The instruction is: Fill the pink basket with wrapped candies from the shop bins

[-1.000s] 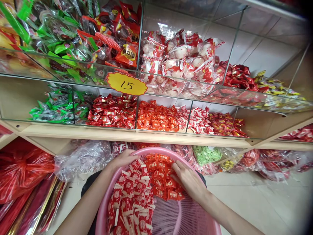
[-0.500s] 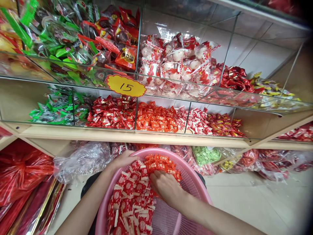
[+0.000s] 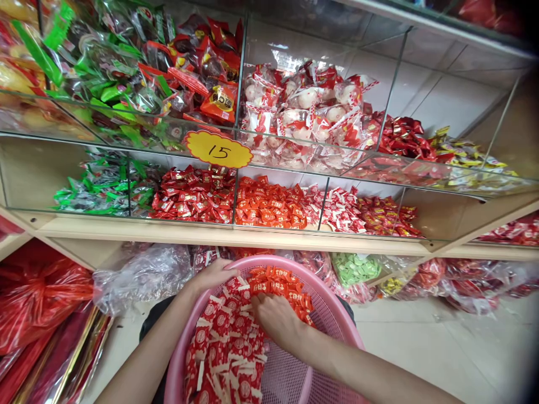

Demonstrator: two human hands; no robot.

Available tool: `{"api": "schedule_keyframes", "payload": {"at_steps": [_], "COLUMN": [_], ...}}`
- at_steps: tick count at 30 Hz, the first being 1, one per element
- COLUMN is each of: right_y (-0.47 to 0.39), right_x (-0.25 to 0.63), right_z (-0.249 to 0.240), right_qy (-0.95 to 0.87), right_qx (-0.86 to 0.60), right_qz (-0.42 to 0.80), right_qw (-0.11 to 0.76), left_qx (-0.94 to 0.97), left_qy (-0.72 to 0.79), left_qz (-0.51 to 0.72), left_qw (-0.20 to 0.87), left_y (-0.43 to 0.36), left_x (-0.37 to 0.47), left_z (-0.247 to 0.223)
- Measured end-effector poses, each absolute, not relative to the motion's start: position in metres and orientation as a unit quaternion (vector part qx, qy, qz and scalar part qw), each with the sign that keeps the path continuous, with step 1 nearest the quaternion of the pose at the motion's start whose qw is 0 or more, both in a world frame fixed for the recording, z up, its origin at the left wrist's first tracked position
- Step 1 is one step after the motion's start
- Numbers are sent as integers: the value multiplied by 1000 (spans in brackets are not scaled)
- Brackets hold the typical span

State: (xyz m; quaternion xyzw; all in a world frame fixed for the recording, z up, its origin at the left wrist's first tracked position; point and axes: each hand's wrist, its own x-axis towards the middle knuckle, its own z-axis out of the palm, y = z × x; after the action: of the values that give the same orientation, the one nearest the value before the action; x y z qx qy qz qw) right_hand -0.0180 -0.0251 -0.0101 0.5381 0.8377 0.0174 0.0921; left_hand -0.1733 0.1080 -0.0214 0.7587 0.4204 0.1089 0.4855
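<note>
A pink plastic basket [image 3: 339, 306] with mesh walls stands in front of me. My left hand [image 3: 215, 274] is closed on its upper left rim. Red-and-white wrapped candies [image 3: 227, 342] fill the basket's left side. Orange-red wrapped candies [image 3: 282, 279] lie at its far end. Inside the basket my right hand [image 3: 275, 317] is closed, its fingers curled down at the border between the two kinds. The fingertips are hidden, so I cannot make out what they hold.
Ahead, glass-fronted shelves hold several kinds of wrapped sweets, with a yellow price tag [image 3: 219, 148] reading 15. Clear plastic bags [image 3: 145, 275] and a bag of green sweets [image 3: 356, 268] lie beneath the wooden shelf edge [image 3: 269, 240]. A red plastic bag [image 3: 40, 297] sits at left.
My right hand has shifted slightly left, towards the red-and-white candies, uncovering a few more orange-red ones. My left hand stays on the rim.
</note>
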Motion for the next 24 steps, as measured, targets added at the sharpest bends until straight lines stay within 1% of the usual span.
{"api": "schedule_keyframes", "payload": {"at_steps": [4,9,12,16,18,20,22,24], "right_y": [-23,-26,-27,-7,14,38,60,77], "right_x": [-14,-9,-4,20,38,57,73,83], "right_z": [-10,5,24,71,98,120,131,132], "right_qy": [833,829,826,815,794,764,738,733], "right_qx": [549,557,563,579,605,631,633,611], "right_qz": [11,2,-19,-27,21,123,235,297], "right_qw": [77,47,27,-27,-58,-62,-29,16], "left_qx": [759,756,757,744,736,733,732,734], "left_qy": [419,418,415,432,438,438,435,432], "left_qz": [102,106,106,94,94,99,99,96], "left_qw": [488,492,492,501,507,512,514,515], "left_y": [107,105,106,106,106,106,106,106], "left_x": [-172,-171,-171,-171,-172,-172,-173,-173], "left_z": [-17,-13,-14,-14,-13,-12,-12,-13]}}
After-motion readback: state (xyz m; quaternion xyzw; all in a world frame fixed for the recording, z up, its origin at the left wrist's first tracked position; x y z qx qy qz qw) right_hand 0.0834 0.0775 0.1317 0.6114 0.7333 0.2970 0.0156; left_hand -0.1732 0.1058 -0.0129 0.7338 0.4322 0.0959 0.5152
